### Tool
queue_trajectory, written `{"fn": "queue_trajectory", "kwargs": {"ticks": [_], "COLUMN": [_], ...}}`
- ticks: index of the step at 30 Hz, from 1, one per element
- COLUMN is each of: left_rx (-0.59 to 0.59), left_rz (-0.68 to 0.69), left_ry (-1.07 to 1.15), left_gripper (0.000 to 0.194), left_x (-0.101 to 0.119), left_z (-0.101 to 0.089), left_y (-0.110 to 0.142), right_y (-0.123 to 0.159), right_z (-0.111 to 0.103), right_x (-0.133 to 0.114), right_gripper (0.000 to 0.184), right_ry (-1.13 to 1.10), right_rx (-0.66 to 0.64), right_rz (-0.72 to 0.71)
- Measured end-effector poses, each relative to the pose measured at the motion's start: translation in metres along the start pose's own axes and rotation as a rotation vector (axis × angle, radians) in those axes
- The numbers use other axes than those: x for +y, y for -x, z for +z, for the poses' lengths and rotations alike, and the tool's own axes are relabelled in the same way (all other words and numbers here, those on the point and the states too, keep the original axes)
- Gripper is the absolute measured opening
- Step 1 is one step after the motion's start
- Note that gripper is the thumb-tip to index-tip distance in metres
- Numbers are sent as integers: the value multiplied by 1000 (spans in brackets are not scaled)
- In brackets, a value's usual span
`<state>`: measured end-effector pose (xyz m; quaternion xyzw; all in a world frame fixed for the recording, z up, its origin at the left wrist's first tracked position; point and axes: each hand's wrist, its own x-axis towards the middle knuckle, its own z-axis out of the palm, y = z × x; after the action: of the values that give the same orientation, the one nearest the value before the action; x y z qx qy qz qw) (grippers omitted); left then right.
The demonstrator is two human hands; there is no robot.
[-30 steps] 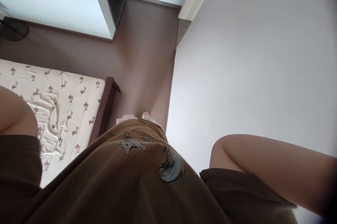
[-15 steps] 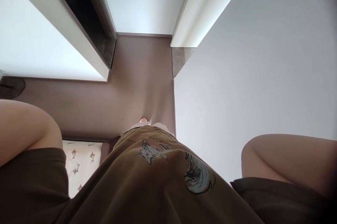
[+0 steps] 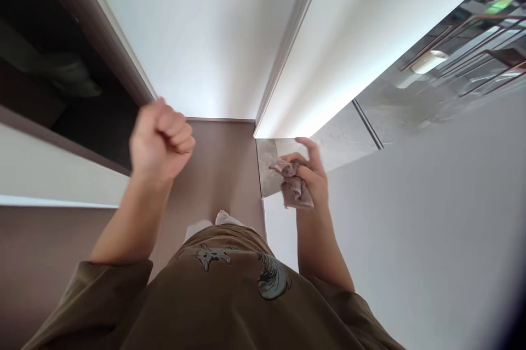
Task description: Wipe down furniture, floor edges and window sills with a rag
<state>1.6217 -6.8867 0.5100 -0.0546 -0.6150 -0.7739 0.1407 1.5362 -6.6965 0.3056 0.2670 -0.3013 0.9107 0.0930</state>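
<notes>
My left hand (image 3: 162,139) is raised at the left, curled into a fist, with nothing showing in it. It is slightly blurred. My right hand (image 3: 315,177) is closed on a crumpled greyish-brown cloth (image 3: 296,192), whose folded end hangs down below the fingers. The index finger of that hand is bent upward, off the cloth. Both forearms reach forward from the short sleeves of a dark olive shirt (image 3: 230,306).
White walls (image 3: 197,27) close in ahead above the brown floor (image 3: 217,169). A dark doorway with a toilet (image 3: 68,70) lies to the left. Through an opening at the right are a metal rack (image 3: 485,59) and a white roll (image 3: 429,62). A white wall (image 3: 411,240) stands close on the right.
Both hands have come up into view, the right one with the cloth. The view has moved forward: the doorway is nearer, the room at the right now shows, and the patterned cushion has left view.
</notes>
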Motion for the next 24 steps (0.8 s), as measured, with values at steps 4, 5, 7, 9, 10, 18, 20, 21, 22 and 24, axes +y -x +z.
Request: {"fn": "queue_trajectory", "kwargs": {"ticks": [4, 5, 7, 9, 10, 18, 20, 21, 22, 24], "left_rx": [11, 3, -37, -96, -126, -424, -464, -467, -460, -425], "left_rz": [-181, -230, -309, -402, -455, -882, -974, -1013, -1052, -1141], "left_ry": [65, 68, 76, 60, 38, -230, -278, -296, -312, -341], "left_gripper": [51, 51, 50, 49, 49, 50, 49, 49, 49, 48], "left_x": [-31, -42, -65, -91, -105, -269, -324, -351, -378, -428], "left_z": [21, 26, 38, 58, 71, 234, 275, 295, 314, 353], "left_y": [-84, -114, -178, -242, -272, -410, -425, -431, -437, -448], "right_y": [-67, -87, -127, -164, -179, -203, -199, -199, -200, -207], "right_z": [-1, -6, -22, -45, -58, -212, -265, -293, -322, -380], "right_x": [30, 36, 47, 53, 55, 36, 39, 40, 40, 34], "right_gripper": [46, 45, 44, 43, 42, 51, 50, 49, 48, 45], "right_ry": [-213, -243, -289, -335, -366, -492, -525, -560, -598, -654], "right_rx": [115, 163, 254, 343, 398, 984, 1138, 1198, 1241, 1284], "right_rz": [291, 304, 290, 266, 257, -21, -118, -137, -136, -112]}}
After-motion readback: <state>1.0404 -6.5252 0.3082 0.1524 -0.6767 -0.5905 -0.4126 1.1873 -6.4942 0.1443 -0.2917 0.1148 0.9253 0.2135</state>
